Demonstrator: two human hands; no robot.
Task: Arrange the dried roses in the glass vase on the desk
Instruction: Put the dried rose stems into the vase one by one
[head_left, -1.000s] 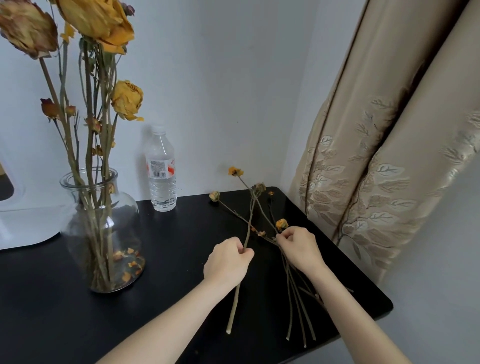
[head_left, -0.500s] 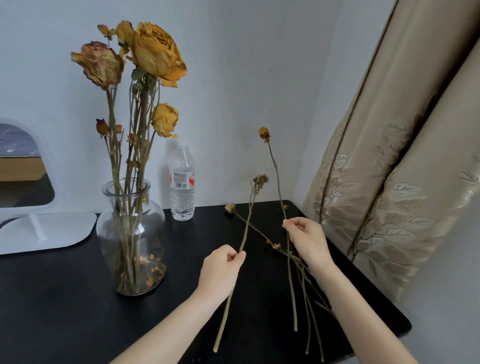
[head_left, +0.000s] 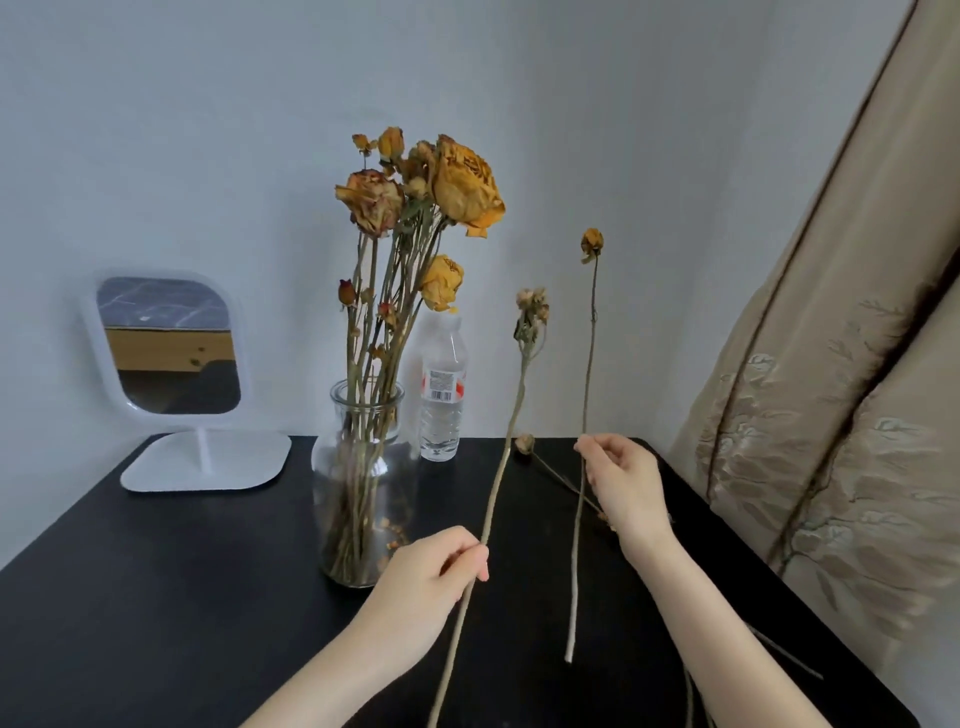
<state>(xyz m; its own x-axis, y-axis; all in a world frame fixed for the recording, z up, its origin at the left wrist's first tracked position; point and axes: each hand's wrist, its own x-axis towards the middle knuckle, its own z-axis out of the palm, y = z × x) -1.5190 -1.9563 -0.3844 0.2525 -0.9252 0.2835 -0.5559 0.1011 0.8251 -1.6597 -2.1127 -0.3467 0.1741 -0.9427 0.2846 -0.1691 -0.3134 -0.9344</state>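
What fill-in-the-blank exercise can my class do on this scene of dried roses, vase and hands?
1. The pale rose stem in the left hand carries its bloom ____ than the yellow rose stem in the right hand.
2. The glass vase stands between the white mirror and the plastic ____.
3. The desk is coloured ____.
Missing words: lower; bottle; black.

Single head-worn wide-angle view, close behind the left hand (head_left: 434, 574) and right hand (head_left: 626, 486). Faces forward and slightly down, over the black desk (head_left: 156, 597) to the wall (head_left: 208, 130) beyond.
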